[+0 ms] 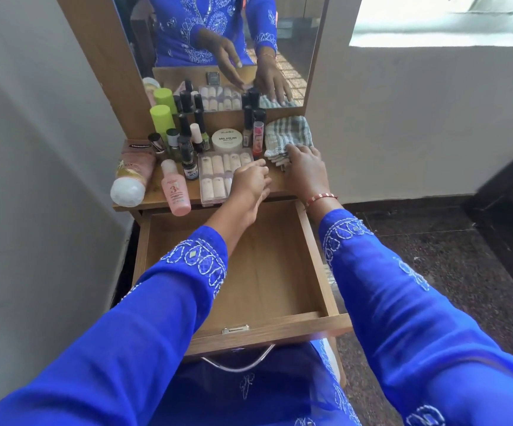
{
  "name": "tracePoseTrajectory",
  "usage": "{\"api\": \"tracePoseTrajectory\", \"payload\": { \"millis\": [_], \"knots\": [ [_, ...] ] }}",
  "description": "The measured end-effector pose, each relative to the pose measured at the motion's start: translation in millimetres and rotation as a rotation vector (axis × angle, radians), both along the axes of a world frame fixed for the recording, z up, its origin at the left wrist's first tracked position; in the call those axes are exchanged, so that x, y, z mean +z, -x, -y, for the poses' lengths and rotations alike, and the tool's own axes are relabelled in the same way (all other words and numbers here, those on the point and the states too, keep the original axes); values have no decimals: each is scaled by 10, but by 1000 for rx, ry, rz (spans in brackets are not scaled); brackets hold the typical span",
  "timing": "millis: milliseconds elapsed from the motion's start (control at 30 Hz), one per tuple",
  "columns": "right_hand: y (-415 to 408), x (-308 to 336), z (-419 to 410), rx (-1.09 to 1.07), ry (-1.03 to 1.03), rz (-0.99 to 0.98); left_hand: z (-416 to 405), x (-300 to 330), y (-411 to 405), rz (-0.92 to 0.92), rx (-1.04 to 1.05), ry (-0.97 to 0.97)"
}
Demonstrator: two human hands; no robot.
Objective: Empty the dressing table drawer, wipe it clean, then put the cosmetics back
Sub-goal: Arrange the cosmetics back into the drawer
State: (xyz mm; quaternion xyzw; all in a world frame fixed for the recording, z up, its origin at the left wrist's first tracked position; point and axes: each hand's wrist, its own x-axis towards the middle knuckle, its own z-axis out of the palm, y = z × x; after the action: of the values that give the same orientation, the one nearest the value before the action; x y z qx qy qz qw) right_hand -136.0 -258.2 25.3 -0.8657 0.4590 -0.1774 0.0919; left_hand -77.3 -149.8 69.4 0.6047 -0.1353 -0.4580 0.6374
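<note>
The drawer (pixel 249 272) hangs pulled out and bare below the worktop (pixel 156 202), so wiping comes next. The right hand (pixel 305 169) lies flat, fingers spread, on the striped cloth (pixel 289 135); gather it into 1 wad first. The left hand (pixel 250 179), loosely curled and holding nothing, hovers over the nail box (pixel 218 176).

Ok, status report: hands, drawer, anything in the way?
Left hand over clear nail-tip box. Right hand touching striped cloth. Wooden drawer open, empty. Nothing blocking.

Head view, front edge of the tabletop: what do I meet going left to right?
White-capped pink tube lying down → pink bottle → clear box of false nails → left hand → right hand, fingers resting on the striped cloth.
</note>
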Motion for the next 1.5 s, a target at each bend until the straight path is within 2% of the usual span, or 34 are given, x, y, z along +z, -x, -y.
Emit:
{"api": "tracePoseTrajectory", "payload": {
  "millis": [67, 233, 333, 500, 600, 700, 800, 933, 1133, 1500],
  "knots": [
    [30, -8, -38, 5, 58, 75, -31, 16, -3, -5, 13, 17],
    [79, -4, -396, 69, 264, 467, -196, 17, -47, 1, 105, 74],
    [98, -39, -680, 153, 265, 554, -367, -12, -129, 0, 180, 107],
    [2, -186, -942, 308, 249, 396, -673, -81, -205, -47, 292, 149],
    [-52, -226, -966, 364, 317, 203, -788, -114, -230, -41, 295, 137],
    [-97, -257, -923, 353, 437, 44, -878, -134, -245, -54, 292, 121],
    [-148, -255, -874, 336, 621, -24, -963, -161, -269, -66, 305, 108],
    [-148, -174, -853, 376, 760, -104, -1049, -183, -306, -80, 304, 96],
    [-24, -205, -904, 417, 881, -29, -1167, -247, -352, -116, 251, 65],
    [221, -213, -1015, 371, 908, 165, -1250, -283, -373, -107, 32, -97]
  ]
}}
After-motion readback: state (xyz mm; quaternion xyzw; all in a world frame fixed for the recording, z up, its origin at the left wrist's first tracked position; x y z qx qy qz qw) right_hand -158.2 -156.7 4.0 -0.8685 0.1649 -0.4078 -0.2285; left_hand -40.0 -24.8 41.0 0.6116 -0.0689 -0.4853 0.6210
